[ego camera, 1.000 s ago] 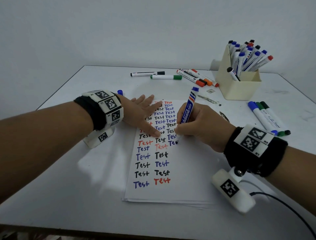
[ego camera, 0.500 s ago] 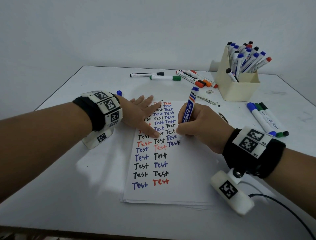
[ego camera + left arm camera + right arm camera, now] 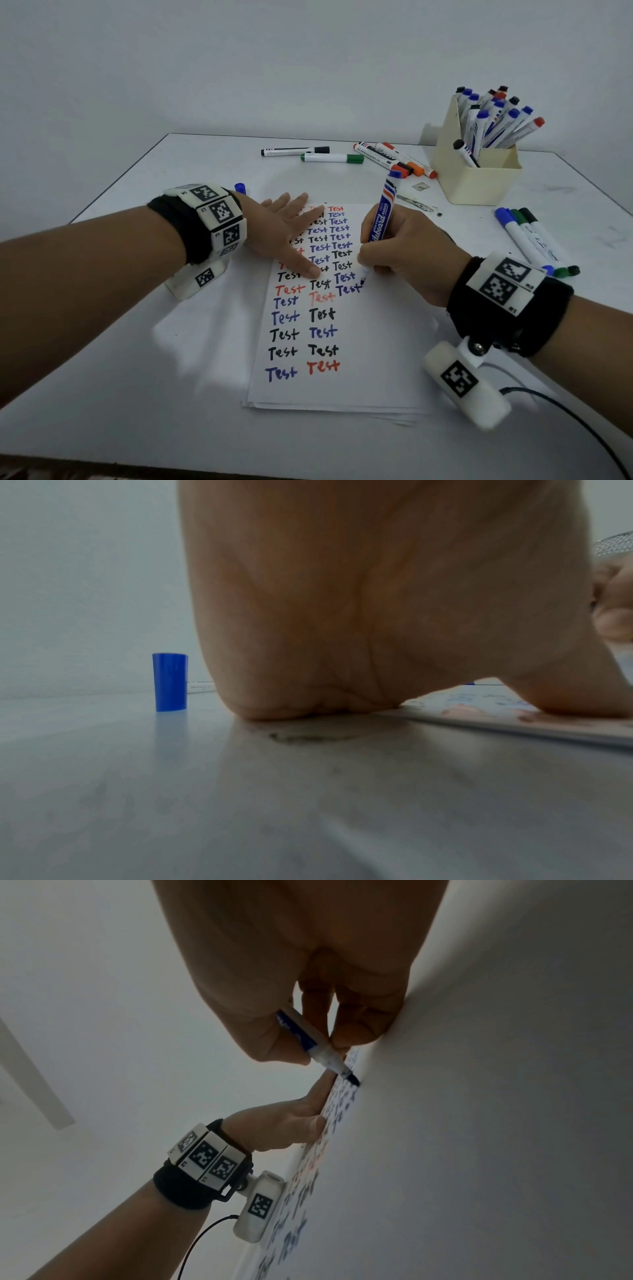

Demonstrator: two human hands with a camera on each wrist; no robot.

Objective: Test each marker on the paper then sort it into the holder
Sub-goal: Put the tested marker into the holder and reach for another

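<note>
The near edge of the white table (image 3: pixel 144 394) shows as a dark strip, and a black cable (image 3: pixel 561 407) curls across the tabletop from the camera pod under the right wrist. The surface is matt white with faint grey scuffs; the left wrist view shows a dark smudge just in front of the palm.

A small stack of paper (image 3: pixel 370 387) lies in the middle, its top sheet covered with columns of the word "Test" in black, blue and red. The left hand (image 3: pixel 284 236) lies flat on the sheet's left part, fingers straight and spread, thumb tip pressed beside the writing. The right hand (image 3: pixel 407 253) pinches a blue whiteboard marker (image 3: pixel 381 219) between thumb and fingers, its barrel tilted away from the person, its uncapped tip touching the paper at the end of the lowest word in the right column.

Just beyond the left wrist a blue cap (image 3: pixel 170 682) stands upright on the table. To the right of the paper lie three markers (image 3: pixel 534 243) side by side, blue, green and black. Farther back lie a black marker (image 3: pixel 294 150), a green marker (image 3: pixel 332 158) and a few red and orange ones (image 3: pixel 394 159). At the far right stands the cream holder (image 3: pixel 479 185), filled with many capped markers leaning to the right, mostly blue.

Behind the table rises a plain pale wall (image 3: pixel 239 61)
</note>
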